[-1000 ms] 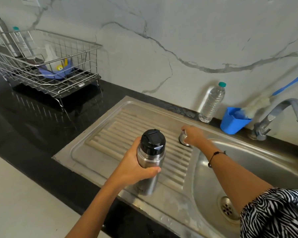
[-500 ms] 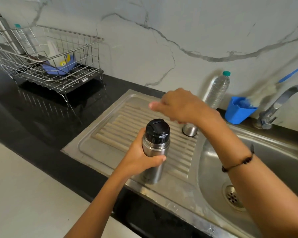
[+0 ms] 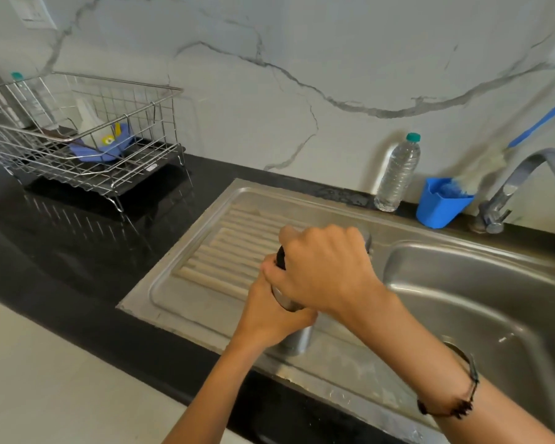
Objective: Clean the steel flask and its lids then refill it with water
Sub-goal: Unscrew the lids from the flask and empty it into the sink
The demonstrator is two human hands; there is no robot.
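Note:
The steel flask [image 3: 297, 339] stands upright on the ribbed drainboard [image 3: 225, 251] of the steel sink. My left hand [image 3: 269, 312] grips its body from the left. My right hand [image 3: 326, 269] is curled over the flask's black inner lid [image 3: 281, 256], of which only a sliver shows at its left edge. The steel outer cap [image 3: 367, 240] sits on the drainboard just behind my right hand, mostly hidden by it.
A clear water bottle [image 3: 398, 174] and a blue cup [image 3: 439, 203] holding a brush stand by the wall. The tap [image 3: 513, 184] is at the right over the sink basin [image 3: 481, 309]. A wire dish rack [image 3: 77, 139] sits at the far left on the black counter.
My right hand left the steel cap on the drainboard, came back over the flask and closed on its black lid. My left hand kept holding the flask.

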